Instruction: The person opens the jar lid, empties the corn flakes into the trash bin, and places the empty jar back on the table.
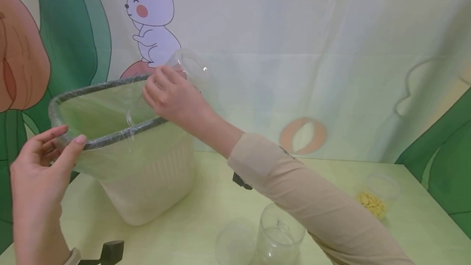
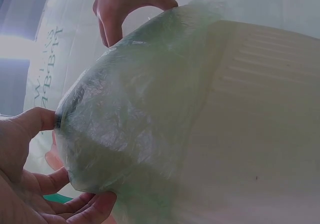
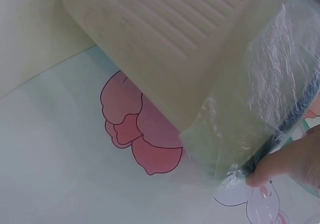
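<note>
While the outstretched right hand (image 1: 172, 95) grips the bin rim (image 1: 110, 138), the left (image 1: 42, 171) pinches it.

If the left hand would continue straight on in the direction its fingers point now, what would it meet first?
Most likely the dark rim of the bin, under clear plastic; the left hand is touching that edge.

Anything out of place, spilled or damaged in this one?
I see no spill or damage. What stands out is the clear liner: it lies wrinkled over the outside of the bin and bunches loosely at a corner by the right hand, instead of sitting smooth.
</note>
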A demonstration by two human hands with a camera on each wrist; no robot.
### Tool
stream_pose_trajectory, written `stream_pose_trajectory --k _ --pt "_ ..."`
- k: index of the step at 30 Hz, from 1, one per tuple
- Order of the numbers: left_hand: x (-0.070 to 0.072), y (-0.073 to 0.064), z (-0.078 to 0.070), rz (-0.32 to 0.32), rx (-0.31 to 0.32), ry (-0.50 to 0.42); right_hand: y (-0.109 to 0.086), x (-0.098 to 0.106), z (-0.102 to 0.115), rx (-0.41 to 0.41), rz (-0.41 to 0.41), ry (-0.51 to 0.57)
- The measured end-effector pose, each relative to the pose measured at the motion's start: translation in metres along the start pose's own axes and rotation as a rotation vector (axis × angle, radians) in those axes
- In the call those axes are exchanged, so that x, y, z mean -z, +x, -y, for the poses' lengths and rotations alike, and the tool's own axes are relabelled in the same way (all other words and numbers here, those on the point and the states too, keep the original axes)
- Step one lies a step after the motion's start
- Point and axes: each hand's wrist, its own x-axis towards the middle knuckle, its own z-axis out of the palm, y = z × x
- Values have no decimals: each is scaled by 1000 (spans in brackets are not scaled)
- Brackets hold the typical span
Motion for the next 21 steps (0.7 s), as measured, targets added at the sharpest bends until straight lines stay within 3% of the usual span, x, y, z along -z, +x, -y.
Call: stream_pose_trajectory --k 12,18,21 --pt "1 0 -3 16 29 2 -3 -6 -14 -22 -150 49" --pt "-1 0 -3 25 43 37 -6 -7 -31 -183 -298 29" --pt "0 0 -2 23 50 50 -7 -9 -31 -175 -338 44"
